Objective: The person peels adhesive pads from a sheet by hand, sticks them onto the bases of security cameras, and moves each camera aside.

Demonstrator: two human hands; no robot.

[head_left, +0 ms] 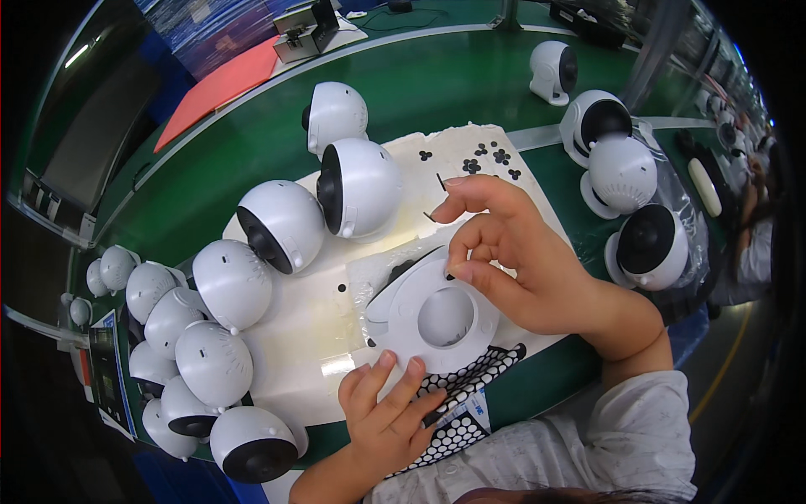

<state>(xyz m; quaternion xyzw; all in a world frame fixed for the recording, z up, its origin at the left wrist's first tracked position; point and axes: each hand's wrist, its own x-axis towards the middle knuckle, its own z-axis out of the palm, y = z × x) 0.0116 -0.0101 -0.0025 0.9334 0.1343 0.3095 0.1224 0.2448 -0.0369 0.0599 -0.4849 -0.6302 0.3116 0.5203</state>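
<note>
A round white plastic base (437,317) with a central dome lies on a white foam sheet (311,336), partly in clear wrapping. My right hand (516,256) hovers over its upper right edge, thumb and forefinger pinched together on something small and dark at the rim. My left hand (388,413) rests at the base's near edge, fingertips touching it, lying on a sheet of black dot stickers (470,396).
Several white dome-shaped camera bodies (281,225) crowd the left and the middle of the green table (437,84). More domes (623,172) sit at the right on clear plastic. Black stickers (489,156) lie on the far foam. A red sheet (222,88) lies at the back left.
</note>
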